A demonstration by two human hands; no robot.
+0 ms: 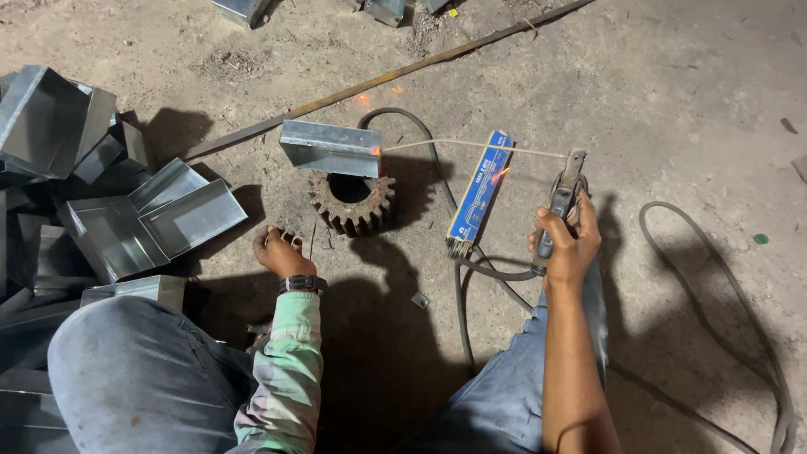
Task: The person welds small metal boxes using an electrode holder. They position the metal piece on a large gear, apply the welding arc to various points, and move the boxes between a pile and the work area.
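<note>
My right hand (565,244) grips a welding electrode holder (565,192). A long thin welding rod (471,147) runs left from it, and its tip glows orange against the right end of a folded sheet-metal channel (329,148). That channel lies on top of a rusty toothed gear (353,202) standing on the ground. My left hand (277,250), with a dark wristwatch, rests on the dirt floor just left of the gear, fingers curled, holding nothing that I can see.
A blue box of electrodes (481,188) lies between gear and holder. A pile of similar metal channels (126,219) fills the left side. A long rusty bar (378,81) crosses the ground behind. Black cables (714,311) loop at the right. My knees frame the bottom.
</note>
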